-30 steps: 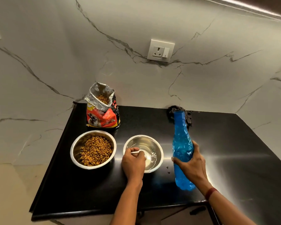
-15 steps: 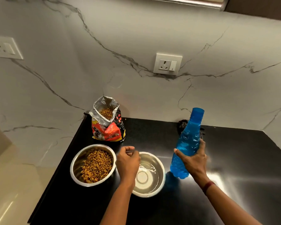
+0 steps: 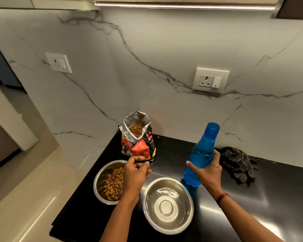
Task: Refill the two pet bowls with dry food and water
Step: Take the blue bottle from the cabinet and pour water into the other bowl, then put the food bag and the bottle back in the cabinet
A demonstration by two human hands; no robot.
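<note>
Two steel bowls stand on the black counter (image 3: 269, 198). The left bowl (image 3: 96, 182) is filled with brown kibble. The right bowl (image 3: 191, 205) holds a shallow pool of clear water. My left hand (image 3: 135, 173) hovers over the kibble bowl's right edge, just in front of the food bag, fingers curled closed with nothing visible in them. My right hand (image 3: 208, 172) grips the middle of a blue plastic water bottle (image 3: 201, 152), which is held nearly upright, leaning slightly right, its base just above the counter behind the water bowl.
An open red and black kibble bag (image 3: 140, 147) stands at the back left against the marble wall. A dark checked cloth (image 3: 240, 163) lies behind the bottle on the right. Wall sockets (image 3: 210, 80) sit above. The counter's left edge drops to a beige floor.
My left hand left the water bowl's rim and rose toward the kibble bag. The bottle was lifted off the counter. The view has tilted upward and shifted.
</note>
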